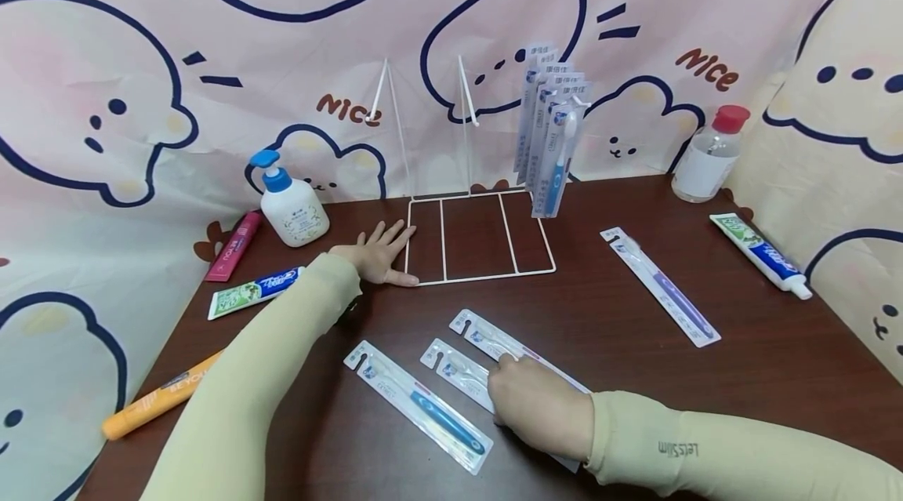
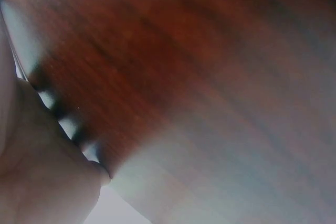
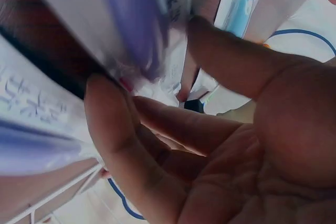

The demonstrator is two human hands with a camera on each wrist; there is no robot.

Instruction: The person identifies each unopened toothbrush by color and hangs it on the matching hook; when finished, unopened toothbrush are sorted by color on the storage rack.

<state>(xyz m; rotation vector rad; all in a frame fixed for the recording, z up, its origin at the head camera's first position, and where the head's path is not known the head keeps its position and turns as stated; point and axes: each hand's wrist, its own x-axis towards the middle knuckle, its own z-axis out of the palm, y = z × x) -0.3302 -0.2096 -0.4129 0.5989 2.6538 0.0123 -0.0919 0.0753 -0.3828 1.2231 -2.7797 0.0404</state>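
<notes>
My left hand lies with fingers spread on the left edge of a white wire rack. In the left wrist view, part of that hand shows beside the brown table. My right hand grips a packaged toothbrush over the table, covering much of it. In the right wrist view, the thumb and fingers are at the pack's two edges, around its purple handle. Just beyond lies another packaged toothbrush, partly behind the hand. Left of the hand is a blue packaged toothbrush.
Several packaged toothbrushes hang on the rack's right hook. A purple packaged toothbrush lies at right, near a toothpaste tube and a red-capped bottle. At left are a pump bottle, toothpaste, a pink tube and an orange tube.
</notes>
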